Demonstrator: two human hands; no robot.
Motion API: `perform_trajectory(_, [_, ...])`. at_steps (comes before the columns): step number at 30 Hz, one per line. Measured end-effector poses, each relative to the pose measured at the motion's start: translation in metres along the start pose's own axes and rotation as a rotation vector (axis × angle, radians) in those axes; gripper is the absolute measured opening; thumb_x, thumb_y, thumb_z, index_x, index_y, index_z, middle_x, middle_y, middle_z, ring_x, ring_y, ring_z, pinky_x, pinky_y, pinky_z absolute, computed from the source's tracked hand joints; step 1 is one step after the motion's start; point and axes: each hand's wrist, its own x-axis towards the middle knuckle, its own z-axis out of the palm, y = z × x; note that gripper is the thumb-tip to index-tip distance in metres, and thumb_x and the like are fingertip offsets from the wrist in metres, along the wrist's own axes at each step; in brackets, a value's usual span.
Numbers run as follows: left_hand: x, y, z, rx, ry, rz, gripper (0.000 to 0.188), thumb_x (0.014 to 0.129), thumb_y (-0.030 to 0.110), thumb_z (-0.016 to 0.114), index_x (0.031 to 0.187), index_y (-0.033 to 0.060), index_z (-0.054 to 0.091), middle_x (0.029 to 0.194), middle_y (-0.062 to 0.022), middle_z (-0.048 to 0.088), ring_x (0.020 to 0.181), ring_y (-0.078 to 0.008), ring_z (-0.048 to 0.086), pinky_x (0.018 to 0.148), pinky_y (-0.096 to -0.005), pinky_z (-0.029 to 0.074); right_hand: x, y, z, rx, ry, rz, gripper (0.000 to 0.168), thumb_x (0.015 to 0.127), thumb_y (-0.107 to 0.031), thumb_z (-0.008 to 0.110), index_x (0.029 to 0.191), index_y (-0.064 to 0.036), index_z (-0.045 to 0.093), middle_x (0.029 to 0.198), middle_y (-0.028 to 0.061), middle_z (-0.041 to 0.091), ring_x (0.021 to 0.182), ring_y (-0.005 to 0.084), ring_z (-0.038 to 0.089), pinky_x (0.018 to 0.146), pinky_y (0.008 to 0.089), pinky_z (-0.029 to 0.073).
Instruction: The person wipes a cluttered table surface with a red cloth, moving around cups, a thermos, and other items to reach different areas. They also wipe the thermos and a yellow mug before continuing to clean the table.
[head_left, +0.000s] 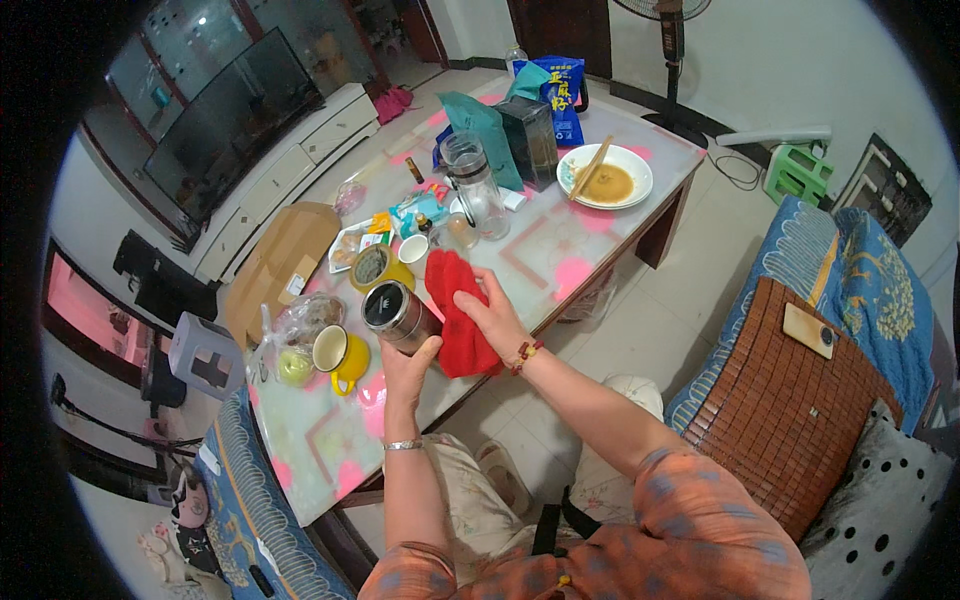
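My left hand (409, 369) grips a dark metal thermos flask (416, 330), tilted, its black-topped lid facing up and to the left. In my right hand (491, 315) is a folded red cloth (454, 322), held right beside the flask over the table's near edge. Whether the cloth touches the flask's far side I cannot tell. To the left of the flask stands a yellow enamel mug (341, 356). Just behind it sit a roll of yellow tape (381, 268) and a white paper cup (414, 250).
The patterned table (322, 450) also bears a green apple (295, 366), a cardboard piece (281, 262), a clear glass jug (480, 187), a dark box (529, 139), teal pouches (480, 131) and a bowl (637, 176) with chopsticks (592, 169). On the seat at right lies a phone (808, 330).
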Motion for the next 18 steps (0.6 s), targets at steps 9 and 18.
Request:
perform_trajectory(9, [-0.004, -0.003, -0.003, -0.065, -0.140, -0.056, 0.084, 0.078, 0.022, 0.078, 0.143, 0.0083, 0.026, 0.136, -0.0100, 0.045, 0.124, -0.0229, 0.046, 0.104, -0.0372, 0.037, 0.006, 0.022, -0.010, -0.464, -0.174, -0.282, 0.051, 0.092, -0.031, 0.054, 0.132, -0.001, 0.042, 0.125, 0.0191, 0.052, 0.117, 0.0354, 0.049, 0.101, 0.0408, 0.037])
perform_trajectory(18, [-0.006, 0.005, 0.002, -0.041, -0.068, -0.065, 0.076, 0.073, 0.013, 0.079, 0.135, 0.0063, 0.036, 0.128, -0.0111, 0.051, 0.115, -0.0220, 0.053, 0.096, -0.0359, 0.045, -0.002, 0.040, -0.019, -0.659, 0.005, -0.029, 0.041, 0.094, -0.032, 0.050, 0.122, -0.001, 0.051, 0.109, 0.0216, 0.061, 0.103, 0.0367, 0.059, 0.091, 0.0419, 0.044])
